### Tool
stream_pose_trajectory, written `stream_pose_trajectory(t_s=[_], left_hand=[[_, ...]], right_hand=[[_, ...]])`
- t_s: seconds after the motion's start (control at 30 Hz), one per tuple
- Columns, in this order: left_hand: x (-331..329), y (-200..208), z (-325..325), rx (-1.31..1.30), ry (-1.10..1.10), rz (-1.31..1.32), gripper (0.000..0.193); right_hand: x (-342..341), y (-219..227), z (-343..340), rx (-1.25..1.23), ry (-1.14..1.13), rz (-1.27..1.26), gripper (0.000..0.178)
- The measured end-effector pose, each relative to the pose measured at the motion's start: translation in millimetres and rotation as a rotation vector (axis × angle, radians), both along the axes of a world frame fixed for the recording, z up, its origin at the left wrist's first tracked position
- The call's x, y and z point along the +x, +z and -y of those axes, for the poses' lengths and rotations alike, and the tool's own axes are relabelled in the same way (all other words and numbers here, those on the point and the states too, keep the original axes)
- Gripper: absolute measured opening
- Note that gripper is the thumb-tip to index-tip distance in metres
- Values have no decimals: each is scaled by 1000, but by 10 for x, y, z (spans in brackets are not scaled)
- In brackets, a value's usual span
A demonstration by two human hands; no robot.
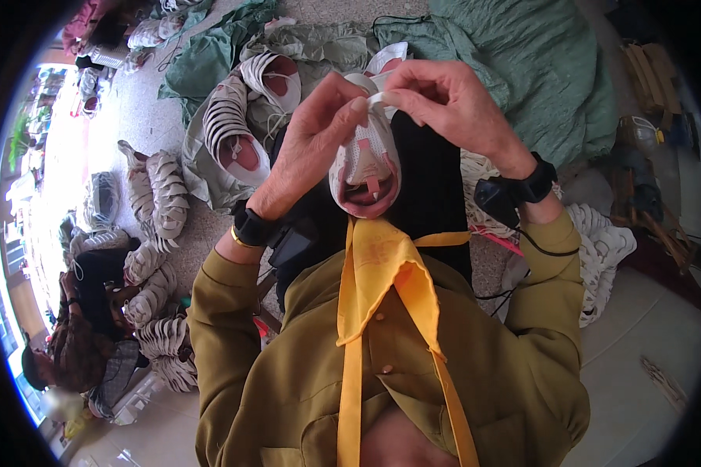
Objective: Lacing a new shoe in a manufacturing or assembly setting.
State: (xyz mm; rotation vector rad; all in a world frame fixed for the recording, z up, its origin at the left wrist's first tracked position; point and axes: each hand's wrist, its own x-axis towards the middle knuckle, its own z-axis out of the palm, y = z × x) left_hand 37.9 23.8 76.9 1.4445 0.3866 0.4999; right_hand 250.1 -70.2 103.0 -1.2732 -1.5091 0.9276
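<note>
Yellow ribbon (382, 265) hangs over the olive jacket (304, 373) at the near edge, knot just under the work. Above it both hands hold a white shoe upper (364, 159) with pink lining, opening toward the wearer, raised over a dark lap cloth (436, 187). Left hand (308, 148) grips the upper's left side, thumb and forefinger pressed together near the top edge. Right hand (448, 101) comes in from the top right, fingers (393, 97) pinching a thin white strap or lace end at the upper's top; other fingers curled. Both wrists carry black bands, a cable running off the right one. Step in hand, as I read it: feeding or tightening that white strip through the top of the upper. Next move likely needs the left hand to keep the upper steady while the right pulls the strip straight without twisting it; can't tell whether it already passes through a hole. Beyond the hands: two more white strappy shoe uppers (241, 124) on a green sheet (522, 62) spread over the floor, a row of similar pieces (160, 194) stacked at left, and another person seated at far left.
</note>
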Motion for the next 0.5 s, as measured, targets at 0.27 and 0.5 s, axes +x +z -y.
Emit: stream_pose_trajectory(t_s=[0.27, 0.5], left_hand=[[-330, -108, -164, 152, -21, -133, 15], [-606, -160, -271, 122, -72, -312, 14]], right_hand=[[504, -118, 346, -33, -261, 57, 10], [932, -326, 650, -75, -574, 174, 10]])
